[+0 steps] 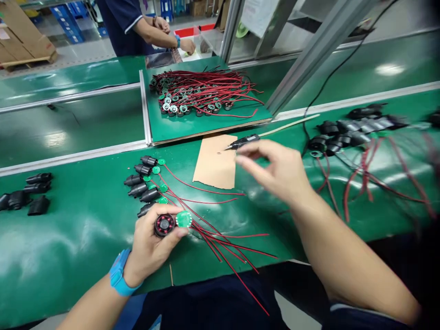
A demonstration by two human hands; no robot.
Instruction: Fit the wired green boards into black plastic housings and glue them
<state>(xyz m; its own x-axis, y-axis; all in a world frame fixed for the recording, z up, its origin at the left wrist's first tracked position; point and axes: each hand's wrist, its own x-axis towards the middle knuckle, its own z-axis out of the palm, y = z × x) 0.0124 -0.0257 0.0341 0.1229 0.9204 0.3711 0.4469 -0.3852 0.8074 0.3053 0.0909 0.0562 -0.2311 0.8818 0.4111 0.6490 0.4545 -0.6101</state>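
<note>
My left hand (151,238) is closed around a black round housing (165,225), whose slotted end faces up with red showing in the slots. Between its thumb and fingertips sits a small green circuit board (184,219) with red wires attached. Thumb and forefinger parted, my right hand (275,169) is in the air beside a black pen-shaped tool (243,142) with a pointed tip; nothing shows in its fingers. That tool rests partly on a piece of brown cardboard (216,167). Just beyond the left hand, several black housings (137,189) lie beside wired green boards (163,188).
On a raised green board (206,126) lies a heap of red-wired parts (206,91). Black housings (38,188) lie at far left; wired housings (343,135) lie at right. A metal post (312,55) slants upward behind a black cable (330,78). A co-worker (151,32) stands across.
</note>
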